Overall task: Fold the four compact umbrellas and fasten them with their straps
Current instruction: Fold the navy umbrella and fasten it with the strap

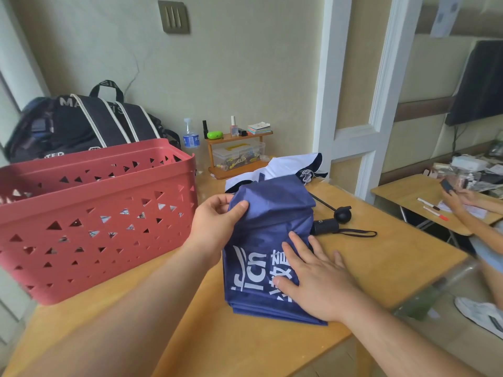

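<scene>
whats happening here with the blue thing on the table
A person is folding a navy umbrella on a wooden table. The left hand pinches a fold of its canopy while the right hand presses flat on the printed fabric. Its black handle lies bare, not yet strapped. A white umbrella lies behind, and a red basket stands on the left.

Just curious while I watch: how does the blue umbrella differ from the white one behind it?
The blue umbrella lies nearest, printed with white lettering; the white umbrella lies farther back, plain with dark trim. The left hand pinches the blue one's cloth and the right hand presses it flat; nobody touches the white one. Both lie loose, unfastened, on the wooden table.
</scene>
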The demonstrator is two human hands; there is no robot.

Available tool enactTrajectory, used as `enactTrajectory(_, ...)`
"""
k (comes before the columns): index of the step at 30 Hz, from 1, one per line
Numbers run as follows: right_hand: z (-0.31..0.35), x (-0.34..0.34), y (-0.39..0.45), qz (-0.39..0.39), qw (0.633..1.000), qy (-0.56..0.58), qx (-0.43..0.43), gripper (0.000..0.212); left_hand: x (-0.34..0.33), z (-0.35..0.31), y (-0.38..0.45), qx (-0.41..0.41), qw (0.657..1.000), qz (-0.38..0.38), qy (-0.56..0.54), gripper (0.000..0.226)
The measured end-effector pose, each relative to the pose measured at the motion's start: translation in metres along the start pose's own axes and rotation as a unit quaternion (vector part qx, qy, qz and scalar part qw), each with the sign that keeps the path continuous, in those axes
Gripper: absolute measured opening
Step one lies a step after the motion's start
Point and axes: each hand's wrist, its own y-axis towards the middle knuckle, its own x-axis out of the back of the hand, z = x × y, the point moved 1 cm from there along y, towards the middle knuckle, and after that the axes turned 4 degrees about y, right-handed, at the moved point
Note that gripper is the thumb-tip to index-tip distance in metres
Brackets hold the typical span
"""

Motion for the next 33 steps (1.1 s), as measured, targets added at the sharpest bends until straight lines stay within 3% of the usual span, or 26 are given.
enactTrajectory(5,-0.001,0.0,-0.004,-0.073,0.997,0.027,0.018,0.083,0.008,0.028,-0.033,-0.054,0.998,-0.024,0.017,0.01)
enactTrajectory(9,-0.004,-0.001,-0.01,-0.186,0.981,0.048,0.038,0.059,0.013,0.037,-0.039,-0.093,0.994,-0.039,0.04,0.007)
enactTrajectory(13,-0.01,0.003,-0.022,-0.364,0.909,0.199,0.046,0.01,0.014,0.041,-0.042,-0.108,0.993,-0.035,0.039,0.006)
enactTrajectory(14,-0.014,0.007,-0.026,-0.377,0.887,0.268,0.007,0.013,0.014,0.042,-0.042,-0.113,0.992,-0.034,0.042,0.007)
enactTrajectory(16,-0.021,0.013,-0.029,-0.368,0.833,0.408,-0.063,0.021,0.015,0.043,-0.043,-0.126,0.99,-0.037,0.054,0.009)
enactTrajectory(19,-0.028,0.025,-0.023,-0.392,0.76,0.515,-0.061,0.017,0.014,0.042,-0.043,-0.137,0.987,-0.042,0.067,0.01)
enactTrajectory(20,-0.026,0.031,-0.021,-0.374,0.762,0.526,-0.046,0.015,0.015,0.042,-0.043,-0.136,0.987,-0.044,0.071,0.01)
enactTrajectory(23,-0.013,0.045,-0.013,-0.249,0.822,0.512,-0.02,0.035,0.016,0.043,-0.045,-0.127,0.988,-0.039,0.081,0.009)
enactTrajectory(25,-0.004,0.049,-0.007,-0.221,0.842,0.491,-0.031,0.047,0.018,0.042,-0.046,-0.12,0.988,-0.039,0.087,0.009)
enactTrajectory(29,0.0,0.053,0.002,-0.254,0.843,0.468,-0.075,0.061,0.023,0.041,-0.049,-0.108,0.99,-0.043,0.082,0.01)
enactTrajectory(33,-0.003,0.051,0.004,-0.198,0.811,0.545,-0.079,0.061,0.025,0.042,-0.048,-0.098,0.992,-0.031,0.07,0.011)
